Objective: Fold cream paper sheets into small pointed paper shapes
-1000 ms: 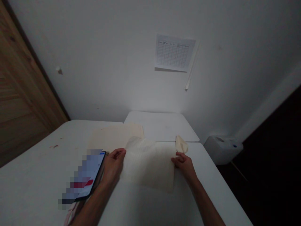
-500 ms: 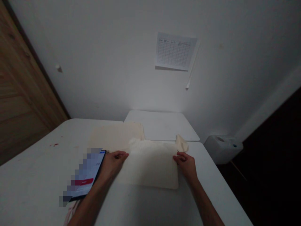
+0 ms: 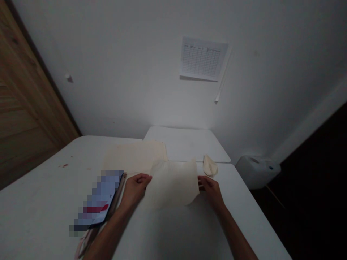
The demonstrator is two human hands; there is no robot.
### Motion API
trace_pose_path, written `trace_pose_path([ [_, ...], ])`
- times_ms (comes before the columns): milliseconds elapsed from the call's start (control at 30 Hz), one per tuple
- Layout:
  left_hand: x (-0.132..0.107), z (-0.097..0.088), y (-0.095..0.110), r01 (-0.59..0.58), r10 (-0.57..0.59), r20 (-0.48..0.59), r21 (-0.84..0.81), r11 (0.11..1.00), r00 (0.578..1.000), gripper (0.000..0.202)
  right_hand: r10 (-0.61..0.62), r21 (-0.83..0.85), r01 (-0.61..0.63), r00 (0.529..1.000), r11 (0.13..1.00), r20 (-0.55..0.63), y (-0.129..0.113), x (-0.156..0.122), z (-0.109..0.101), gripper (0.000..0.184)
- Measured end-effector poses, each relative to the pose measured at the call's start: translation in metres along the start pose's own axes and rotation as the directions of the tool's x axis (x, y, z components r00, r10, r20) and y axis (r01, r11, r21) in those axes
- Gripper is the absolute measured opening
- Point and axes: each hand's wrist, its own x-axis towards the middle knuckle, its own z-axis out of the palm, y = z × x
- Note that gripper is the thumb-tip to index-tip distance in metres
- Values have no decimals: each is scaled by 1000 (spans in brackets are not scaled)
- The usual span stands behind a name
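Note:
A thin cream-coloured sheet (image 3: 173, 184), fabric or paper, is stretched between my hands just over the white table. At its left edge my left hand (image 3: 136, 187) is closed, thumb and fingers pinching the material. My right hand (image 3: 210, 187) grips the right edge, with the fingers partly behind the sheet. The sheet's lower right corner curls up. Behind my left hand lies a larger flat beige cloth (image 3: 135, 153). A small crumpled beige piece (image 3: 210, 167) rests just beyond my right hand.
A phone (image 3: 101, 202), partly blurred out, lies propped by my left forearm. A white board or second tabletop (image 3: 187, 142) meets the wall. Past the right table edge stands a white plastic jug (image 3: 256, 171). A printed chart (image 3: 203, 59) hangs on the wall.
The sheet's right edge has moved left and lifted, its lower right corner now curling. My right hand has shifted slightly left with it, while the left hand stays almost in place.

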Motion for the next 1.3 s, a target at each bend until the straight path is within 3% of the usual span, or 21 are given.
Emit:
trace_pose_path([
  [200,-3,16,-7,14,-9,53,-101,995,999,43,-28,-23,27,998,999,-49,13,2,7,30],
  [433,-7,23,-8,11,0,81,-139,990,997,41,-65,-17,65,998,998,14,13,-1,11,32],
  [1000,-17,31,-3,74,-43,162,-185,980,986,42,97,105,-108,989,989,112,0,-6,31,64],
  [1167,-20,36,0,98,-55,216,-194,976,975,43,117,138,-146,974,980,195,-5,-7,41,63],
  [1300,-22,37,4,98,-47,266,-182,978,963,42,129,119,-150,976,981,175,-9,-5,45,60],
])
